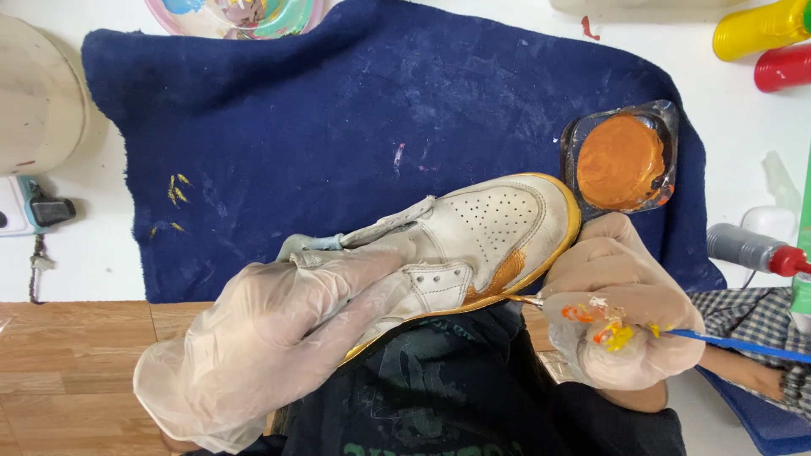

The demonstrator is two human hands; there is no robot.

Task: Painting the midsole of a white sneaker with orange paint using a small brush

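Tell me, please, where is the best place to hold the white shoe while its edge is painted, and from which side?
Probably grip the white shoe around its ankle collar and laces, coming from the heel side, as the left hand does. The toe and gold sole edge look freshly painted, and the right hand works there with the brush.

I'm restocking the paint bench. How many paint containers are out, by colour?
Orange paint dish: 1
Yellow bottle: 1
Red bottle: 1
Grey tube with red cap: 1
Mixed-colour palette: 1
Total: 5
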